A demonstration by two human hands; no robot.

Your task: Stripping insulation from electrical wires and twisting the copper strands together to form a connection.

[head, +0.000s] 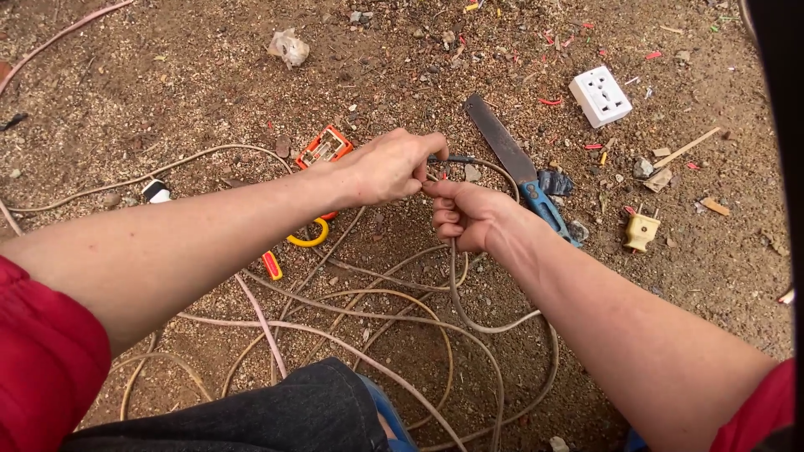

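Head view: we look down on bare brown dirt strewn with chips (167, 75). At far left a pale beige cable runs in a long arc (193, 159), and loose pinkish and tan loops of the same cord (368, 326) lie coiled in front of our knee in dark denim (310, 410). Next comes an orange plastic plug body lying open (325, 146), just behind our left hand (389, 167). That hand has its thumb and forefinger pressed together, pinching the dark stripped end of the grey cord (448, 159). Our right hand (465, 216) is curled into a fist around the same grey cord (455, 276), which drops from the fist and curves away over the dirt. The two hands touch at the fingertips.

To do this well, we judge the right fist should keep the cord steady close to its end while the left fingers work only the tip.

Further right lie a long flat blade with a blue handle (515, 163), a small yellow plug (641, 230) and a white square socket block (600, 95).
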